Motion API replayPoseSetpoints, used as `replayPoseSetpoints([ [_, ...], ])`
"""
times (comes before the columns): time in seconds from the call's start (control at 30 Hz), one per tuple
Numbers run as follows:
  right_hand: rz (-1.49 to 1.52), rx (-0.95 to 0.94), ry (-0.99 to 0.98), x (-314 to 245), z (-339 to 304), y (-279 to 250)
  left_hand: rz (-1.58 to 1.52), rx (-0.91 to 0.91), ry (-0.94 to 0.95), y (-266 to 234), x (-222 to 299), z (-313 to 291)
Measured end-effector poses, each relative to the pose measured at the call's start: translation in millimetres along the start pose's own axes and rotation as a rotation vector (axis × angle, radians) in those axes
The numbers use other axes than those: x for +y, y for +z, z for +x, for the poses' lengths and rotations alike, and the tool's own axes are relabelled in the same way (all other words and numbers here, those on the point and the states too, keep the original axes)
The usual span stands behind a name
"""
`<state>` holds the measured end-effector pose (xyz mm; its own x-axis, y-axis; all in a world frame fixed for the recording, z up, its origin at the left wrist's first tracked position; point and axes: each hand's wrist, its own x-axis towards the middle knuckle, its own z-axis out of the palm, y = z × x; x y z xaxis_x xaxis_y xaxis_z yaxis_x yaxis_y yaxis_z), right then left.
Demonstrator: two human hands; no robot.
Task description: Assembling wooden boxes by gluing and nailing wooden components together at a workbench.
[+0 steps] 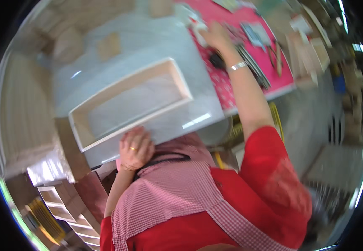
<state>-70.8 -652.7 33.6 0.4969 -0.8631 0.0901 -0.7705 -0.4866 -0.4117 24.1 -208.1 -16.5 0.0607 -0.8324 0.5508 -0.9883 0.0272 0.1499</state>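
A long, open rectangular frame of pale wood [137, 77] lies on the grey tabletop [148, 39]. By its near side, at the table's edge, is my left hand [136, 147], with a ring on one finger. Its fingers lie loosely forward against or just beside the frame, holding nothing that shows. My right arm is stretched far to the right. The right hand [218, 37] is closed around a white object with a red part [199, 31], over the pink cloth. Blur hides the object's exact kind and the fingertips.
On the pink cloth [282, 79] lie a black round thing [217, 61], long metal strips [254, 67], a light-blue item [254, 34] and pliers-like tools [273, 54]. Stacked boards [20, 113] stand left. Wooden pieces [307, 54] are at far right, shelf-like boxes [58, 203] lower left.
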Motion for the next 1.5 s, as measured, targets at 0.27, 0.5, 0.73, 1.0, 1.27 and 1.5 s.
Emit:
replayPoseSetpoints([
  [0.27, 0.293, 0.971, 0.115, 74, -217, -82, 0.013, 0.021, 0.081, 3, -9, 7],
  [0.5, -0.230, 0.223, 1.406, 226, -430, -42, -0.013, 0.009, 0.096, 2, -9, 3],
  [0.73, -0.110, 0.063, 1.528, 211, -425, -9, -0.009, 0.014, 0.079, 0, -6, 0],
  [1.0, 0.059, -0.014, 1.504, 222, -434, -19, -0.062, 0.038, 0.066, 1, -3, 6],
  [1.27, -0.001, 0.245, 1.192, 231, -433, -86, -0.160, 0.087, 0.023, -14, -4, 8],
  [1.5, 0.197, 0.289, -0.010, 67, -285, -176, -0.214, 0.168, -0.188, -27, -7, -3],
])
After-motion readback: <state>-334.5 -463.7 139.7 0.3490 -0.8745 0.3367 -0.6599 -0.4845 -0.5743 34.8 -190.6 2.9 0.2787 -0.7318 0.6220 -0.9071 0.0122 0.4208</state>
